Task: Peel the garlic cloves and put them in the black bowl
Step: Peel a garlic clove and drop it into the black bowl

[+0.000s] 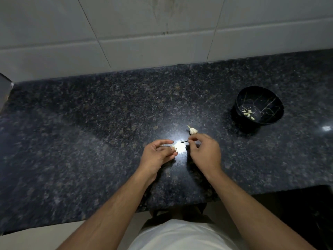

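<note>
The dark stone counter [90,141] filled most of your view, with the tiled wall [126,33] behind it. At far right on it stood the black bowl [259,105], and a small heap of peeled cloves [248,113] already lay on its floor. Your two hands met near the middle of the counter, over a bright glare spot. Your left hand [158,152] was half curled, and its fingertips pinched a clove [174,148] against the thumb. Your right hand [205,150] was curled with thumb and forefinger pinched together; it seemed to hold a thin dark strip [183,141] of skin or stem, though that was too small to be sure. Just beyond your right hand a second, unpeeled clove [192,130] lay on the counter, apart from both hands. I'd judge these cloves light and firm, with dry, papery skin that tears easily and a smooth, rather slippery surface once bare. You would do best to hold the body between thumb and finger and pull the skin from the pointed tip or the root end.
</note>
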